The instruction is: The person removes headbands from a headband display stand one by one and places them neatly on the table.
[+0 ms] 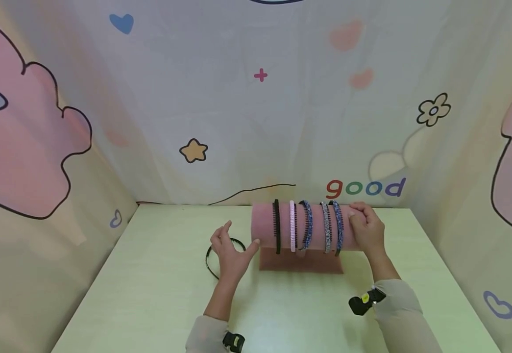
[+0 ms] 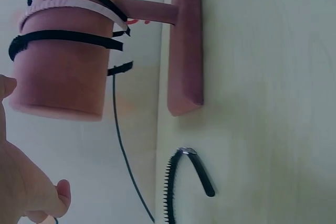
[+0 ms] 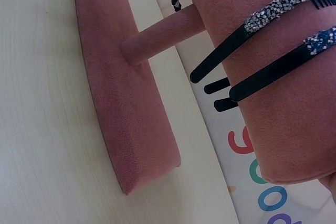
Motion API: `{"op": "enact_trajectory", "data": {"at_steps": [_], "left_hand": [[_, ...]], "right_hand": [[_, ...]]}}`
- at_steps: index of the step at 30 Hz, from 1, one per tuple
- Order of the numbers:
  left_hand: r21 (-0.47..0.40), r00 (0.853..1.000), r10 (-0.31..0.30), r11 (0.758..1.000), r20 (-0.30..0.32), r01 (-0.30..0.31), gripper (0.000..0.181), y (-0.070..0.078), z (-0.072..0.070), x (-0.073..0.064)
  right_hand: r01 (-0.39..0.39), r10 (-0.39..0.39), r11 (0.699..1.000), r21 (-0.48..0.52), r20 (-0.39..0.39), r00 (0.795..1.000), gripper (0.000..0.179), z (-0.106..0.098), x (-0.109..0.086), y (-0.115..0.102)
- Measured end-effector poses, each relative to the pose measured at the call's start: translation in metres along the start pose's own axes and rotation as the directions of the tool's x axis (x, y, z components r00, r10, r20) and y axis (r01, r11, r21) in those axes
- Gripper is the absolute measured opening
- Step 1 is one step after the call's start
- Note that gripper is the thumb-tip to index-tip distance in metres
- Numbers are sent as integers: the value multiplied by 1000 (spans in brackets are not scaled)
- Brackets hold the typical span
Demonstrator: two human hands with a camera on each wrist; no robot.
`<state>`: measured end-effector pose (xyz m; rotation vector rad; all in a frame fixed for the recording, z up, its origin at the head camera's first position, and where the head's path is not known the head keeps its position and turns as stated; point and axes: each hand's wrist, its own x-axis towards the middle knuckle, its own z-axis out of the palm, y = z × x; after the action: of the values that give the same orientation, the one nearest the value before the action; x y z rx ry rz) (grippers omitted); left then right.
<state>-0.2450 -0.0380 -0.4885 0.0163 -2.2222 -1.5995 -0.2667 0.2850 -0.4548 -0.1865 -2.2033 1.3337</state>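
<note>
A pink headband stand (image 1: pixel 353 240), a padded roll on a flat base (image 1: pixel 300 262), stands on the table. Several headbands sit over the roll: a black one (image 1: pixel 277 225), a lilac one (image 1: pixel 292 225), a silver sparkly one (image 1: pixel 327 228) and blue sparkly ones, such as the rightmost one (image 1: pixel 339 228). My right hand (image 1: pixel 368 228) grips the roll's right end, thumb on the front. At the left end my left hand (image 1: pixel 231 257) is spread, its thumb tip right by the roll's lower edge. Behind it, a toothed black headband (image 2: pixel 170 182) lies on the table, partly hidden in the head view.
The pale table (image 1: pixel 150 294) reaches back to a printed curtain (image 1: pixel 238 108) with cartoon shapes and the word "good". Patterned side curtains flank it. A black wrist device (image 1: pixel 367 300) is strapped over the right sleeve, another (image 1: pixel 233 341) over the left.
</note>
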Motion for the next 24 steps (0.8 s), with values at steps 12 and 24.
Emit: {"op": "enact_trajectory", "data": {"at_steps": [12,24], "left_hand": [[-7,977,201,979,74,-201,81,16,0,13],[-9,957,250,968,149,-251,78,29,3,24]], "right_hand": [[-20,20,1000,-12,16,1000,27,-2,2,0],[-26,26,1000,-4,16,1000,27,-1,0,2]]}}
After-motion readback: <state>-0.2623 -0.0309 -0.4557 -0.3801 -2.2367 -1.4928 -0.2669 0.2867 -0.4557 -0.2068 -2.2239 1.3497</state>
